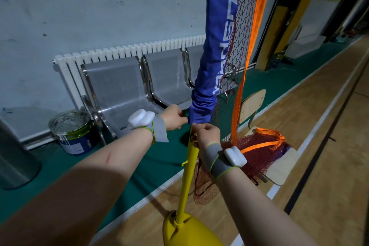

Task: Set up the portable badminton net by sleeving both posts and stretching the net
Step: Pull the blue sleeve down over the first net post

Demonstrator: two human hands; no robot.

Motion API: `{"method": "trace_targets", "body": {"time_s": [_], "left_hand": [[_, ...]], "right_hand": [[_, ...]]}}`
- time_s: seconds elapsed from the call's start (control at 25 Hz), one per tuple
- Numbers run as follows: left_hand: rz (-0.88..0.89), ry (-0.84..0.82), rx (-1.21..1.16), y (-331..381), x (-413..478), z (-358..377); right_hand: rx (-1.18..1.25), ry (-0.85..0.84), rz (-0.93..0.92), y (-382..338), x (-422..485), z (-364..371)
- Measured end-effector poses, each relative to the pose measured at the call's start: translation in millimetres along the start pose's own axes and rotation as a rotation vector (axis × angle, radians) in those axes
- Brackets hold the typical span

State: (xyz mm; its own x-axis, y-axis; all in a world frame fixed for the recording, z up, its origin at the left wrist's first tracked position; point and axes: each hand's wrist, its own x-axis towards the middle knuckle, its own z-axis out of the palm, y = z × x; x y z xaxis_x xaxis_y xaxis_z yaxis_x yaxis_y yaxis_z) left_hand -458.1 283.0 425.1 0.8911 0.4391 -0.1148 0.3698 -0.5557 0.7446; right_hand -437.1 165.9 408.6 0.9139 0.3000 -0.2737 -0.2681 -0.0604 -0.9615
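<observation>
Nearest, at 6 o'clock, the yellow base [179, 227] looks heavy enough to anchor the stiff yellow post [188, 168] rising toward 12. At the frame's middle, the right hand [205, 133] has its grip closed on the post top; the left hand [174, 116], at its 10 o'clock, pinches the blue sleeve's [217, 46] bunched hem. That cloth looks soft and light: best pulled by the hem. At 3 o'clock, slack net [257, 152] heaps on a chair [279, 173], likely to snag.
</observation>
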Motion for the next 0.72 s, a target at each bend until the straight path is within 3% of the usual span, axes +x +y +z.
{"method": "trace_targets", "body": {"time_s": [0.16, 0.28, 0.36, 0.48, 0.72], "left_hand": [[0.039, 0.079, 0.066, 1.3, 0.7, -1.3], [0.114, 0.181, -0.079, 4.3, -5.9, -0.1], [0.173, 0.219, -0.161, 11.1, -14.3, 2.2], [0.169, 0.277, -0.215, 17.2, -23.7, 4.2], [0.089, 0.386, -0.238, 11.8, -28.8, 17.4]], "right_hand": [[-0.269, 0.073, -0.172, -7.5, 7.0, -12.1], [-0.328, 0.158, -0.373, -13.5, 8.6, -22.5], [-0.384, 0.121, -0.445, -18.8, 9.6, -24.1], [-0.413, 0.021, -0.433, -22.5, 13.3, -18.5], [-0.419, 0.025, -0.399, -18.3, 24.9, -16.9]]}}
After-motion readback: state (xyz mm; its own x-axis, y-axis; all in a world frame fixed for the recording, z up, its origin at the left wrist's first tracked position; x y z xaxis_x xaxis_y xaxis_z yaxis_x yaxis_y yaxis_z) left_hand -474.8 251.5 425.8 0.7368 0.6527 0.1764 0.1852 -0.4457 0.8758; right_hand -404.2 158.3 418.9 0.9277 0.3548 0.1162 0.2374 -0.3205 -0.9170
